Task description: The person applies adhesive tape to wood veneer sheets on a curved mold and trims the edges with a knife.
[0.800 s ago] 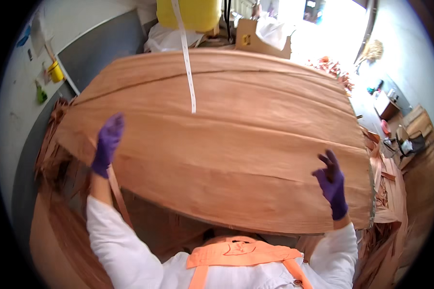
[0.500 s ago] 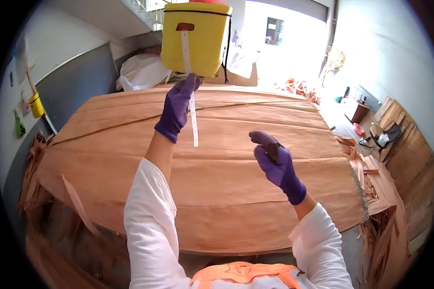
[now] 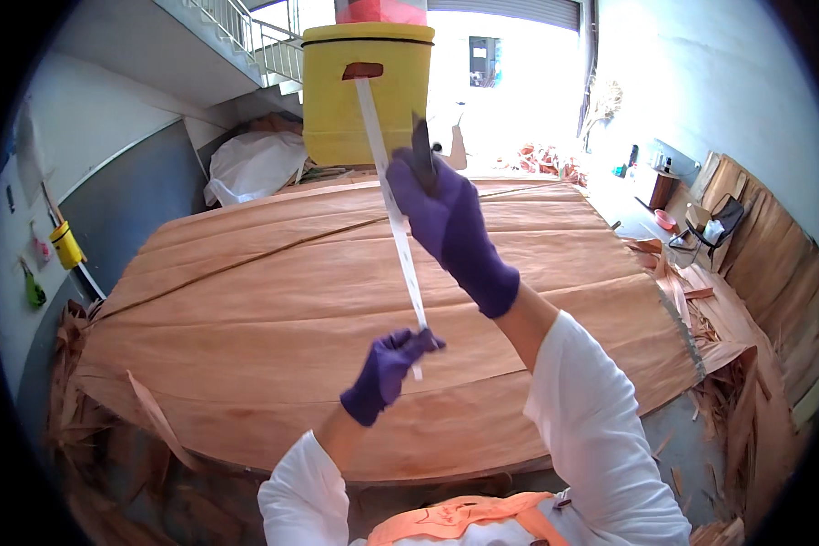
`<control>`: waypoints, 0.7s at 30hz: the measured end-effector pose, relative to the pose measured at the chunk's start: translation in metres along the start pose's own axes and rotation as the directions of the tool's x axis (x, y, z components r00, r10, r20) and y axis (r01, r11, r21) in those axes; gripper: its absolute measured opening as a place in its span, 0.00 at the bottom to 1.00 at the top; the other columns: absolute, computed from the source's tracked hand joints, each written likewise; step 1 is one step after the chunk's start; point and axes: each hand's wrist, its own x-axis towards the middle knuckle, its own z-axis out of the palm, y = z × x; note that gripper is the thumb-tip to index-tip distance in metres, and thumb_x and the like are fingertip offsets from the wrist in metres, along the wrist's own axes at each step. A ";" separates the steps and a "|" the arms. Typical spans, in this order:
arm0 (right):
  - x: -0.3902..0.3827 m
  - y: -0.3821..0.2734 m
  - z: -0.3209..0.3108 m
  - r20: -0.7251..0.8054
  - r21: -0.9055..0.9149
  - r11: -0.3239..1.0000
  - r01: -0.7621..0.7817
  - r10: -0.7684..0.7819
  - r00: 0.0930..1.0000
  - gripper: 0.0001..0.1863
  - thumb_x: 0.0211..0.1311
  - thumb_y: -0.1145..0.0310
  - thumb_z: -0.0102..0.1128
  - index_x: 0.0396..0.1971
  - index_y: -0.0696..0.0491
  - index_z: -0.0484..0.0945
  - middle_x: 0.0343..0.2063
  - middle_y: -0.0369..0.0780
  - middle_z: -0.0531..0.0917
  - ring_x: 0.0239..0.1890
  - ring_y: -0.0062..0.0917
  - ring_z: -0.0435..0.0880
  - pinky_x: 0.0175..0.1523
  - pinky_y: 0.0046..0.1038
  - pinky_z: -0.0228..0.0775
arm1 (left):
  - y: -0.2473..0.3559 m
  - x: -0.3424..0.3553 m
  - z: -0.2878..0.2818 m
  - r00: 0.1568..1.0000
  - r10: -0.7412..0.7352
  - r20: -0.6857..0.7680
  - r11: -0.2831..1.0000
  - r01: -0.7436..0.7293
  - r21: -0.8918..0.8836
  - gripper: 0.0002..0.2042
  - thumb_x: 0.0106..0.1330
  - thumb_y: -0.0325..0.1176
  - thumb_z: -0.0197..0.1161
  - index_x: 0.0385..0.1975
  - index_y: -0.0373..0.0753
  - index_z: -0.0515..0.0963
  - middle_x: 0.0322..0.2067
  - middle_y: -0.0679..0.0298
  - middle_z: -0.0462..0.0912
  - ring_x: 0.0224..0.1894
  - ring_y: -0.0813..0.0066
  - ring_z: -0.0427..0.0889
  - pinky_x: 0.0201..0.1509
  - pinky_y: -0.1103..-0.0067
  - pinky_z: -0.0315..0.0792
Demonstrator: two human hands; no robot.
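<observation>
the left hand, in a purple glove, has its fingers pinched on a white tape strip near the strip's lower end, and a short tail of it sticks out below the grip. the right hand, gloved alike, is clenched around a dark, flat tool that points upward; whether the tool has a cutting edge cannot be told. this hand is just beside the upper part of the strip, and it is not clear whether they touch.

the strip comes out of a reddish slot in a yellow container seen over the far edge of the wood veneer stack, and slants down above the middle of the stack. both hands are over the stack, the left one nearer its near edge. a narrow dark line runs across the top from the left edge toward the far right corner. a loose veneer strip lies at the near left corner. torn veneer scraps heap beside the right edge, and a white plastic sheet lies beyond the far left corner.
</observation>
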 end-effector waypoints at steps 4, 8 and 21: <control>0.011 -0.027 -0.003 0.233 0.715 0.629 -0.307 0.199 0.952 0.13 0.63 0.64 0.55 0.34 0.61 0.75 0.23 0.39 0.79 0.22 0.20 0.77 0.27 0.22 0.69 | -0.049 -0.033 0.014 0.923 -0.297 0.246 0.881 0.364 -0.303 0.14 0.67 0.39 0.54 0.43 0.33 0.76 0.42 0.58 0.81 0.44 0.68 0.79 0.54 0.73 0.70; -0.003 -0.050 -0.039 0.287 0.737 0.608 -0.297 0.117 0.951 0.13 0.63 0.65 0.55 0.36 0.61 0.74 0.24 0.40 0.78 0.22 0.21 0.77 0.27 0.20 0.70 | -0.078 -0.023 -0.060 0.976 -0.113 -0.186 0.709 -0.052 -0.703 0.09 0.64 0.32 0.52 0.41 0.41 0.76 0.43 0.60 0.80 0.48 0.62 0.78 0.57 0.67 0.70; -0.121 -0.082 -0.170 0.481 0.476 0.695 -0.539 0.308 0.821 0.09 0.62 0.67 0.57 0.35 0.58 0.75 0.21 0.38 0.77 0.20 0.16 0.73 0.25 0.19 0.66 | 0.176 0.001 0.101 0.801 0.549 -0.240 0.813 -0.444 0.377 0.17 0.69 0.41 0.51 0.38 0.29 0.76 0.28 0.57 0.81 0.28 0.72 0.81 0.35 0.80 0.77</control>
